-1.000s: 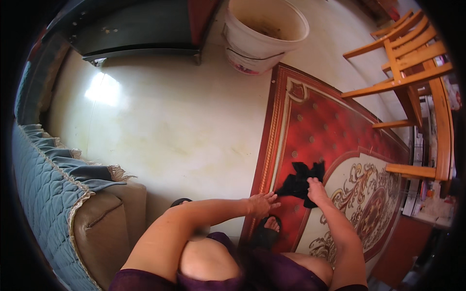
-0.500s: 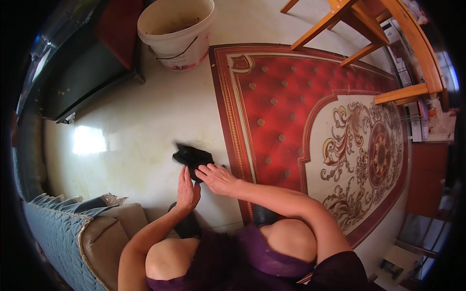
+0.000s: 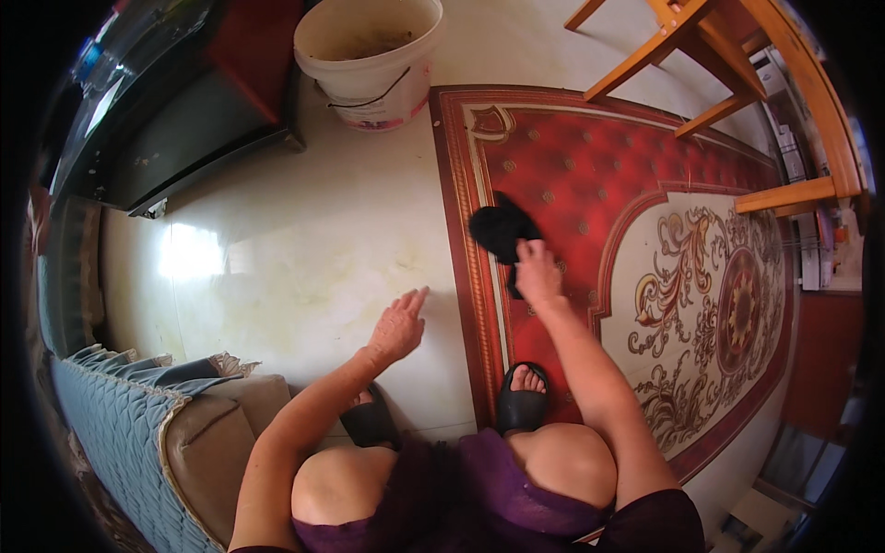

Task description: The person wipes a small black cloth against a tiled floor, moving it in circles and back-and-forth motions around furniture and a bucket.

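**Soft, crumpled black fabric cloth [image 3: 501, 232] at the right hand [image 3: 538, 274]**

The cloth reaches just beyond the right hand, over the flat red, gold-patterned rug [image 3: 576, 189]. I judge it light, limp and best pinched by a bunched fold. Those fingers close on its near side; the left hand [image 3: 398, 327] is loosely open, empty. I can't see its underside, or tell whether it touches the rug.

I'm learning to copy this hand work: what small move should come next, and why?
Probably bring the left hand over to the black cloth: only the right hand holds it, while the left one is empty and apart from it.
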`<state>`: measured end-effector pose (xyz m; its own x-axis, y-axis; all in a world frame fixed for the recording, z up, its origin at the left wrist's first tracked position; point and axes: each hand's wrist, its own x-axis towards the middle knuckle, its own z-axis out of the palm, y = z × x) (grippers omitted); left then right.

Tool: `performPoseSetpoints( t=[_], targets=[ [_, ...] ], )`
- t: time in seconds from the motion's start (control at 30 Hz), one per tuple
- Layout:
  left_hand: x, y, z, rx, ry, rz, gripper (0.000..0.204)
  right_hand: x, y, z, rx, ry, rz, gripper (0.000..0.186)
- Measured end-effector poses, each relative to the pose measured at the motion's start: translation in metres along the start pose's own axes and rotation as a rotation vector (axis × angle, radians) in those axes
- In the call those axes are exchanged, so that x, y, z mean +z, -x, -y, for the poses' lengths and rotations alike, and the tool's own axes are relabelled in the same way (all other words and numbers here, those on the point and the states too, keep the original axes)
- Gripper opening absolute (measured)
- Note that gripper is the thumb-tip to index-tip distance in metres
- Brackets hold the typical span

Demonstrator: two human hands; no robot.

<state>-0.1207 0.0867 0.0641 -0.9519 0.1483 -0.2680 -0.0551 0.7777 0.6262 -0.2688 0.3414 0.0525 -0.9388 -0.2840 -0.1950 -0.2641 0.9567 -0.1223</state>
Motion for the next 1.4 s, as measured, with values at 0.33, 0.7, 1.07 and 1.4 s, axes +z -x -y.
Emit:
performPoseSetpoints(
  t=[0.33, 0.7, 1.07, 1.4],
  targets=[
    [-0.033, 0.052, -0.012, -0.254, 0.753, -0.241, 0.066, -0.133, -0.019, 0.078, -0.323, -0.572, 0.194, 0.048],
    [0.001, 0.155, 0.096, -0.616, 0.132, -1.021, 0.060, 0.008, 0.071, 0.308, -1.137, -0.169, 0.284, 0.040],
    [0.058, 0.068, 0.024, 0.156, -0.217, -0.153, 0.050, -0.011, 0.056, 0.103, -0.896, 0.216, 0.618, 0.053],
    [0.022, 0.051, -0.017, 0.068, 0.442, -0.216, 0.040, -0.126, -0.028, 0.043, -0.195, 0.074, 0.316, 0.035]
  ],
)
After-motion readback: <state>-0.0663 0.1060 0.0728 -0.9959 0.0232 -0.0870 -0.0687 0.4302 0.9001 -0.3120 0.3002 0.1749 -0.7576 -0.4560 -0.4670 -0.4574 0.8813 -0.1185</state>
